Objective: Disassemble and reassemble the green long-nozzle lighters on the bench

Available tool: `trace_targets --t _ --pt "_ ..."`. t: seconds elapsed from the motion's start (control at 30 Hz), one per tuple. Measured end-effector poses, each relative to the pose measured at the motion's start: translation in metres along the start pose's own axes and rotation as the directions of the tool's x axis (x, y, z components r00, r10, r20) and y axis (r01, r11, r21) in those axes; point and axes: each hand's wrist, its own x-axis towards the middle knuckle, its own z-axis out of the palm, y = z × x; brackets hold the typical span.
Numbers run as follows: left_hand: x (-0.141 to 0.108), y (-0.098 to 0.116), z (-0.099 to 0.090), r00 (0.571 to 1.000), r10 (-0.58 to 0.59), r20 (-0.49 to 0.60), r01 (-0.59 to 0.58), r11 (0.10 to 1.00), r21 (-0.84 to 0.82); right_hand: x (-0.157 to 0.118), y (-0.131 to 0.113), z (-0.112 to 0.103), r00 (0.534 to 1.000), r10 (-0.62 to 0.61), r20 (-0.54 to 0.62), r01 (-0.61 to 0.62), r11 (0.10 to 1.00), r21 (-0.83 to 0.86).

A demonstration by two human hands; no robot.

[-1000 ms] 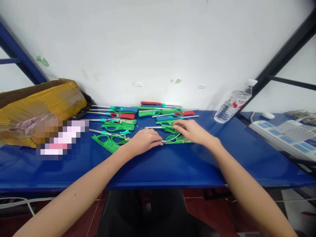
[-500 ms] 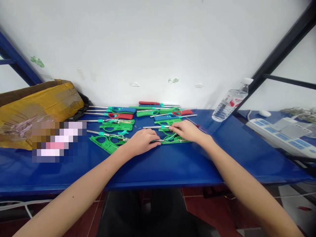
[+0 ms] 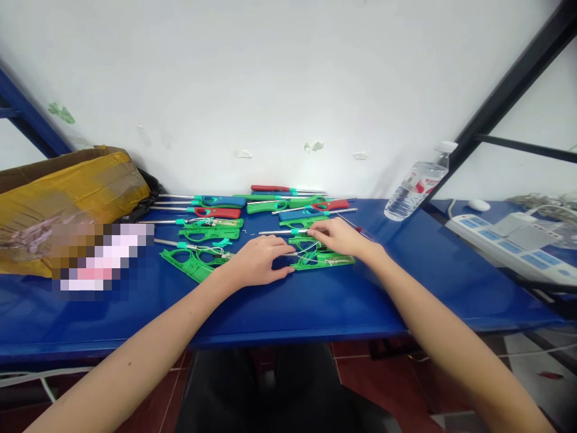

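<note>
My left hand (image 3: 261,262) lies over the barrel end of an opened green gas lighter (image 3: 336,261), fingers curled around it and the thumb at the casing's lower edge. A thin metal rod shows between thumb and index finger. My right hand (image 3: 338,236) is closed in a pinch above the casing, on a thin white wire (image 3: 310,247) that runs down to the lighter. Its fingertips hide part of another opened lighter with a metal barrel (image 3: 277,233) just behind. To the left lie more opened green lighters, with a green casing half (image 3: 187,264) and exposed wires.
Red, blue and green lighters, such as a blue one (image 3: 295,214), lie along the wall. A screwdriver (image 3: 364,233) is right of my right hand. A water bottle (image 3: 415,189) and power strip (image 3: 514,240) stand right; a taped cardboard box (image 3: 72,186) sits left.
My left index finger and thumb have spread a little apart, uncovering the lighter's front end. The white wire now stretches up toward my right fingertips. The view has shifted slightly.
</note>
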Motion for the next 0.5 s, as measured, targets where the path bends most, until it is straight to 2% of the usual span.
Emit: trace_targets --t 0.13,0.27,0.5 --pt "0.000 0.001 0.000 1.000 -0.010 0.021 0.010 1.000 0.003 -0.001 -0.001 -0.001 0.998 -0.040 -0.045 0.038 0.998 -0.047" --pt "0.000 0.000 0.000 0.999 -0.021 0.032 0.021 1.000 0.006 -0.004 0.003 -0.006 0.991 -0.058 -0.122 0.057 0.998 -0.015" --pt "-0.001 0.000 0.001 0.999 -0.023 0.023 0.023 1.000 0.003 -0.012 0.014 -0.017 0.966 -0.008 -0.259 -0.004 0.999 -0.047"
